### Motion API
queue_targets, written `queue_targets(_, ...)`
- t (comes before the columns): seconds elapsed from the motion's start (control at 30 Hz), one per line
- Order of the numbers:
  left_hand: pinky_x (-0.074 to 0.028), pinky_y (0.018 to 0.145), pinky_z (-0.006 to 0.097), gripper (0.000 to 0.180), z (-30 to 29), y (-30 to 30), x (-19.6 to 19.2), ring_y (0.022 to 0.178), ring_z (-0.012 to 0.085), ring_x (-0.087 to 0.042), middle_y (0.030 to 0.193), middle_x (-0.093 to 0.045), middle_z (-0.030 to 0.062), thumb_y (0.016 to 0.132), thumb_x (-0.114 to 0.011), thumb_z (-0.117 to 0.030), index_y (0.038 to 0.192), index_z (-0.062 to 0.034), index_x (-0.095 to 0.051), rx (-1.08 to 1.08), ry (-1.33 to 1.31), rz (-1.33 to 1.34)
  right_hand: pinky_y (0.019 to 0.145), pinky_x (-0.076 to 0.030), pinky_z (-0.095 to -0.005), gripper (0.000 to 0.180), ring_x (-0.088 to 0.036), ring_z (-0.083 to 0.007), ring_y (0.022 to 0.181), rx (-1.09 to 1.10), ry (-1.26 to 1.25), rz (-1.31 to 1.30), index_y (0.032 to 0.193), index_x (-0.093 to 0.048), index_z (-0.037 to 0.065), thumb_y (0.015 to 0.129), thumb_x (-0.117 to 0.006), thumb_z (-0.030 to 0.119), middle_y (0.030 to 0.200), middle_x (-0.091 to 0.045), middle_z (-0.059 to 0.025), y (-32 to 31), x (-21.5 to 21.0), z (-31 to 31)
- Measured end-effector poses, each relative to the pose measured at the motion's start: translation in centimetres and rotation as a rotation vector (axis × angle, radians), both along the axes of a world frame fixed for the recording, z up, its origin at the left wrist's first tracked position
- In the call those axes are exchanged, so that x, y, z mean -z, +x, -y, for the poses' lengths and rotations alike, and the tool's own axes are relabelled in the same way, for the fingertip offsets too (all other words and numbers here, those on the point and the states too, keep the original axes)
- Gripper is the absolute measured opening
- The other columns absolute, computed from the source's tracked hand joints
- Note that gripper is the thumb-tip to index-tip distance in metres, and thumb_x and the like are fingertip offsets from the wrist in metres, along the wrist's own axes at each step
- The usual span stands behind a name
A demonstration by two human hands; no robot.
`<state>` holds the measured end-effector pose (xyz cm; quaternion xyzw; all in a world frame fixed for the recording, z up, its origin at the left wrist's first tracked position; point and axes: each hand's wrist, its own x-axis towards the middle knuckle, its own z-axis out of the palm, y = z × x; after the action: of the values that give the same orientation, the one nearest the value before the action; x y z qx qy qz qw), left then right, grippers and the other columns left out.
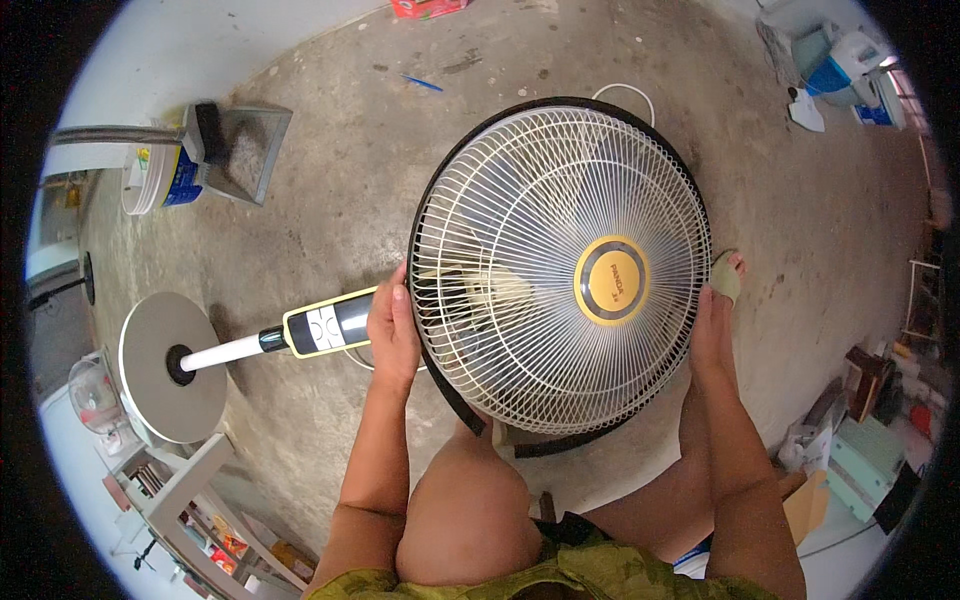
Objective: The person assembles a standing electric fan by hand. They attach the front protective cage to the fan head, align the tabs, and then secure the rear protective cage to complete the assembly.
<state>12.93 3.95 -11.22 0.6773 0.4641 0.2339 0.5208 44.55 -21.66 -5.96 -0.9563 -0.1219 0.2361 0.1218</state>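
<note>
A pedestal fan lies tipped toward the left on the floor. Its white wire front guard (500,350) faces up at me, with a yellow and grey round badge (612,281) at the centre. A black band (440,185) runs around the guard's rim. At the lower side its two ends stand apart, leaving a gap. My left hand (396,330) is closed on the rim at the left, thumb on the near side. On the right rim my right hand (712,330) is closed too, its fingertips partly hidden. The blades show only faintly through the wires.
The fan's control panel (330,322), white pole (225,353) and round base (165,390) stretch leftward. A dustpan (250,155) and a white bucket (150,180) stand at upper left. A blue pen-like thing (422,83) lies on the concrete floor. Boxes and clutter line the right.
</note>
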Motion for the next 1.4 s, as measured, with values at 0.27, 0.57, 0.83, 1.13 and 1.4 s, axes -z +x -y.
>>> queue_targets(0.27, -0.039, 0.068, 0.021, 0.004, -2.8, 1.8, 0.4, 0.073, 0.0066, -0.045, 0.078, -0.051, -0.0005, 0.092, -0.048, -0.006, 0.093, -0.0035, -0.051, -0.073, -0.206, 0.218, 0.098, -0.035, -0.0453, 0.05, -0.045, -0.0415, 0.117, 0.022, 0.138, 0.039, 0.126, -0.046, -0.007, 0.099, -0.031, 0.033, 0.121, -0.044, -0.0314, 0.8, 4.9, 2.9)
queue_targets(0.57, -0.038, 0.098, 0.026, 0.041, -5.1, 4.9, -1.5, 0.113, 0.0143, -0.052, 0.123, -0.059, 0.0117, 0.098, -0.045, -0.022, 0.13, 0.0017, -0.05, 0.078, -0.196, 0.182, 0.097, -0.036, -0.0441, 0.049, -0.048, -0.0409, 0.11, 0.037, 0.26, 0.011, 0.13, -0.044, -0.005, 0.1, -0.029, 0.031, 0.121, -0.045, -0.0293, 1.1, 4.9, 2.3)
queue_targets(0.83, -0.043, 0.078, 0.023, 0.031, -5.5, 5.2, 1.0, 0.08, 0.0091, -0.053, 0.092, -0.061, 0.0006, 0.095, -0.051, -0.017, 0.121, -0.0017, -0.058, -0.072, -0.277, 0.249, 0.097, -0.037, -0.0445, 0.051, -0.047, -0.0412, 0.113, 0.001, 0.078, 0.044, 0.131, -0.043, -0.005, 0.1, -0.03, 0.033, 0.122, -0.045, -0.0285, 0.1, 1.3, -0.3)
queue_targets(1.13, -0.045, 0.076, 0.022, 0.031, -5.9, 6.7, -0.5, 0.083, 0.0073, -0.054, 0.094, -0.06, 0.0, 0.095, -0.052, -0.017, 0.122, -0.0032, -0.058, -0.161, -0.567, 0.343, 0.1, -0.034, -0.0443, 0.056, -0.044, -0.0397, 0.118, -0.022, 0.055, 0.086, 0.135, -0.037, -0.006, 0.099, -0.03, 0.037, 0.128, -0.042, -0.0278, 0.8, 4.3, 1.9)
queue_targets(1.4, -0.043, 0.083, 0.022, 0.033, -5.5, 6.5, -0.7, 0.091, 0.0086, -0.054, 0.1, -0.061, 0.0014, 0.096, -0.051, -0.018, 0.124, -0.001, -0.056, -0.122, -0.424, 0.318, 0.102, -0.033, -0.0422, 0.055, -0.044, -0.0383, 0.119, 0.092, 0.309, -0.013, 0.134, -0.037, -0.007, 0.099, -0.033, 0.035, 0.131, -0.04, -0.0267, 1.6, 6.8, 3.8)
